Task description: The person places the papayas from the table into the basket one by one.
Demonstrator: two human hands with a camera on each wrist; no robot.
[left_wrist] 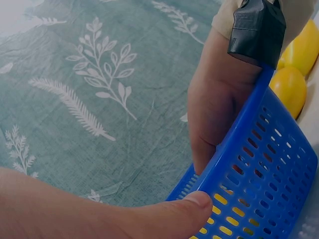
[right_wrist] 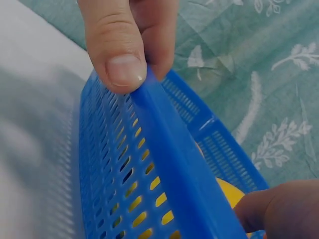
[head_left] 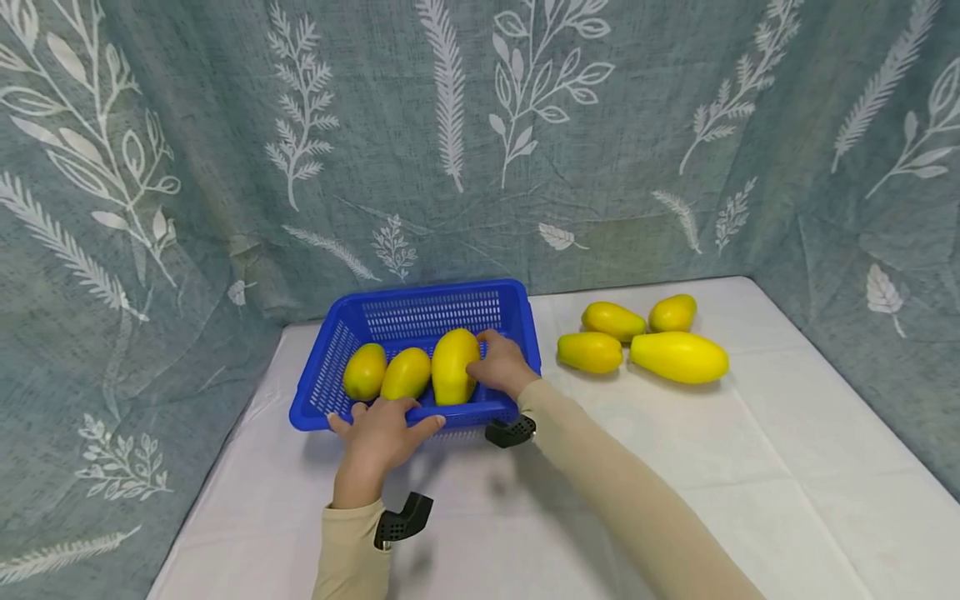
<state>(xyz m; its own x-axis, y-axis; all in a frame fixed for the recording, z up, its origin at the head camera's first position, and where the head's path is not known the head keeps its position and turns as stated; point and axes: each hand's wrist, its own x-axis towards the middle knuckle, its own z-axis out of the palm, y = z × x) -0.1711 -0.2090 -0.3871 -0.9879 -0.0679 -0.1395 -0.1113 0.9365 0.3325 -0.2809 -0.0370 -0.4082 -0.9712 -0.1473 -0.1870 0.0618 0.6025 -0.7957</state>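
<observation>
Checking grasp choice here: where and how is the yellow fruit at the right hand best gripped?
Likely across the broad middle of the yellow fruit, from above right: its length runs front to back, another fruit sits close on its left, and its right faces the right hand.

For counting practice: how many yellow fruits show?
7. In the basket: leftmost fruit, middle fruit, rightmost fruit. On the table: back-left fruit, back-right fruit, front-left fruit, front-right fruit. More may be hidden.

We see soft shadows on the white cloth-covered surface (head_left: 780,467) in the bright, evenly lit head view, while both wrist views look dimmer and glare pales the left one's upper-left corner.
</observation>
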